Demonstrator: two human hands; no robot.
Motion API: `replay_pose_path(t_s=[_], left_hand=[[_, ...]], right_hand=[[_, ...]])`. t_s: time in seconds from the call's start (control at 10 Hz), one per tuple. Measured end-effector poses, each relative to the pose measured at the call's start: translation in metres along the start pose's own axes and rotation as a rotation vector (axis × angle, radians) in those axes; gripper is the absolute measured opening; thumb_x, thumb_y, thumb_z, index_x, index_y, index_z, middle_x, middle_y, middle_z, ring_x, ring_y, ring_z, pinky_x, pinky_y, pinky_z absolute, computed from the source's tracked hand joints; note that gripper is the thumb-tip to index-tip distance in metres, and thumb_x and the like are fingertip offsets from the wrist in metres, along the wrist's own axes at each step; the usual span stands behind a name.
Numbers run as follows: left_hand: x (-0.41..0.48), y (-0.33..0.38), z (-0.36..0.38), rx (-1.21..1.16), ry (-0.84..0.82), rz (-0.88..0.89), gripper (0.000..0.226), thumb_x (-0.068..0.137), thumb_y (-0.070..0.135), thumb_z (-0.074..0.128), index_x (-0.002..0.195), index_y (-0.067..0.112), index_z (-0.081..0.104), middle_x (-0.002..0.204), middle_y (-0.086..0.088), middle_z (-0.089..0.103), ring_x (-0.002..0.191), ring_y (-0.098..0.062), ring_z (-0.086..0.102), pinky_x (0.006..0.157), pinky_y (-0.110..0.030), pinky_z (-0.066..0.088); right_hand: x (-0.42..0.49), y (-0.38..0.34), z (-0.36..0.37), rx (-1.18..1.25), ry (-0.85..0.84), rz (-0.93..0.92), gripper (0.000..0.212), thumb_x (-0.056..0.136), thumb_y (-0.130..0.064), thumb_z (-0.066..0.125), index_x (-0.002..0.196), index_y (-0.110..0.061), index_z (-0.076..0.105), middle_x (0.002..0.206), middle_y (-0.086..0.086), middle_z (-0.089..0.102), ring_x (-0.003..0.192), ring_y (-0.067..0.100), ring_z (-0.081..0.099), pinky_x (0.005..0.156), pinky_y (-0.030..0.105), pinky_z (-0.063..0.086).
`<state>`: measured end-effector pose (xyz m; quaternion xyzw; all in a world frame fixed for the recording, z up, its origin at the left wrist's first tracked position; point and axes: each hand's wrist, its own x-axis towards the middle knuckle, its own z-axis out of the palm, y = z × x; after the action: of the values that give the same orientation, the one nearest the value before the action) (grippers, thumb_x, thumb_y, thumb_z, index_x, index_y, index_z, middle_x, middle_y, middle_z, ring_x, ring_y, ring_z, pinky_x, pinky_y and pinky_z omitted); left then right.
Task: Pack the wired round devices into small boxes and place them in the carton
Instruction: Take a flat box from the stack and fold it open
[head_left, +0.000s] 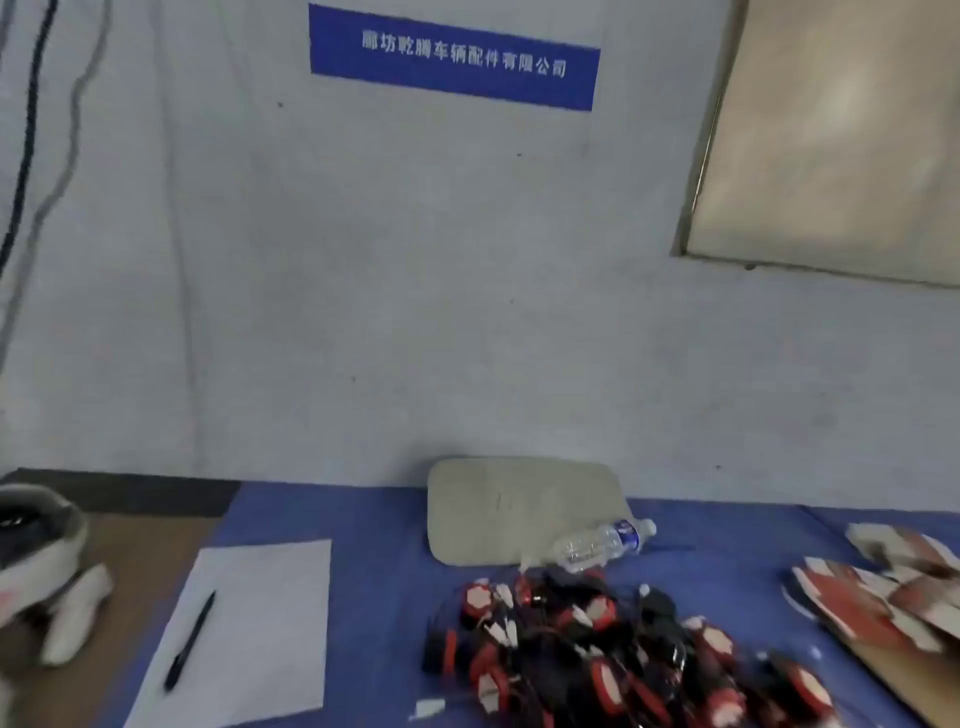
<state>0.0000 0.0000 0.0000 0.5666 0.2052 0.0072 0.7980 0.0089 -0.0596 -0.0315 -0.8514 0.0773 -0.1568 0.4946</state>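
With neither hand in view, so no grip to judge, packing looks unstarted: next, free one device from the tangled pile (597, 654) and fold what seem flattened boxes (852, 608).

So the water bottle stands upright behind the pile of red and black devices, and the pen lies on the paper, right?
Not quite. The head view shows the water bottle lying on its side, not upright. It is behind the pile of red and black devices, and the pen does lie on the paper.
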Motion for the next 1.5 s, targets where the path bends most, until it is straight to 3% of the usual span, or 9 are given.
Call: replay_pose_path(t_s=[0.1,0.2,0.6,0.8,1.0,1.1,1.2,1.4,1.5], left_hand=[[0.014,0.009,-0.022,0.012,-0.222,-0.078,0.018,0.099,0.013,0.047,0.094,0.008,0.064,0.074,0.003,0.066,0.074,-0.014,0.063,0.064,-0.027,0.045],[0.031,-0.005,-0.027,-0.116,-0.112,-0.029,0.014,0.096,0.012,0.051,0.087,0.009,0.062,0.086,-0.007,0.063,0.079,-0.017,0.059,0.067,-0.029,0.046],[-0.037,0.018,-0.157,-0.515,-0.125,0.331,0.025,0.098,0.014,0.033,0.087,0.017,0.055,0.095,0.004,0.062,0.073,-0.004,0.054,0.067,-0.012,0.041],[-0.146,-0.079,-0.063,0.109,-0.480,0.180,0.019,0.093,0.014,0.049,0.077,0.019,0.056,0.077,0.002,0.060,0.072,-0.014,0.058,0.071,-0.025,0.044],[-0.218,-0.192,0.021,0.449,-0.756,0.038,0.026,0.093,0.018,0.053,0.117,0.011,0.052,0.107,0.002,0.061,0.085,-0.004,0.061,0.060,-0.012,0.047],[-0.220,-0.210,0.037,0.519,-0.708,0.032,0.054,0.089,0.027,0.056,0.137,0.013,0.035,0.137,-0.003,0.047,0.120,-0.022,0.052,0.095,-0.037,0.049],[-0.221,-0.201,0.038,0.515,-0.644,0.108,0.054,0.090,0.027,0.053,0.139,0.013,0.033,0.141,-0.007,0.044,0.126,-0.024,0.048,0.101,-0.043,0.045],[-0.189,-0.143,0.010,-0.015,-0.403,0.437,0.012,0.097,0.026,0.050,0.106,0.034,0.048,0.100,0.017,0.059,0.077,0.014,0.059,0.057,-0.003,0.043],[-0.153,-0.124,-0.013,0.017,-0.341,0.455,0.011,0.097,0.040,0.047,0.103,0.032,0.049,0.098,0.012,0.062,0.080,0.005,0.062,0.065,-0.016,0.047]], right_hand=[[-0.011,-0.005,-0.011,0.278,-0.164,0.215,0.020,0.092,0.004,0.047,0.080,-0.005,0.060,0.079,0.012,0.067,0.059,0.009,0.061,0.062,0.018,0.050],[-0.011,0.008,-0.018,0.245,-0.174,0.091,0.020,0.093,0.000,0.051,0.084,-0.016,0.060,0.078,0.000,0.067,0.063,0.004,0.062,0.065,0.018,0.048],[-0.178,0.111,-0.155,0.063,0.289,0.130,0.019,0.092,-0.007,0.053,0.077,-0.014,0.063,0.078,0.005,0.068,0.077,0.023,0.063,0.074,0.036,0.049],[-0.214,0.144,-0.217,-0.433,0.462,0.297,0.030,0.091,-0.027,0.054,0.114,-0.010,0.064,0.118,0.015,0.061,0.112,0.033,0.052,0.087,0.036,0.041],[-0.204,0.169,-0.241,-0.650,0.209,0.700,0.064,0.083,-0.062,0.049,0.129,-0.018,0.050,0.139,0.013,0.044,0.130,0.035,0.035,0.109,0.047,0.028],[-0.203,0.177,-0.244,-0.663,0.259,0.673,0.066,0.082,-0.066,0.052,0.125,-0.016,0.052,0.134,0.013,0.048,0.129,0.035,0.037,0.111,0.050,0.024],[-0.206,0.171,-0.246,-0.613,0.380,0.541,0.059,0.083,-0.056,0.060,0.122,-0.013,0.052,0.129,0.012,0.050,0.126,0.033,0.040,0.107,0.048,0.031],[-0.197,0.119,-0.223,-0.181,0.450,0.006,0.040,0.085,-0.038,0.067,0.117,-0.031,0.044,0.085,-0.009,0.062,0.086,0.016,0.060,0.065,0.029,0.044],[-0.179,0.100,-0.178,-0.105,0.254,-0.165,0.042,0.092,-0.042,0.056,0.133,-0.035,0.044,0.095,-0.018,0.064,0.085,-0.004,0.058,0.066,0.005,0.040]])
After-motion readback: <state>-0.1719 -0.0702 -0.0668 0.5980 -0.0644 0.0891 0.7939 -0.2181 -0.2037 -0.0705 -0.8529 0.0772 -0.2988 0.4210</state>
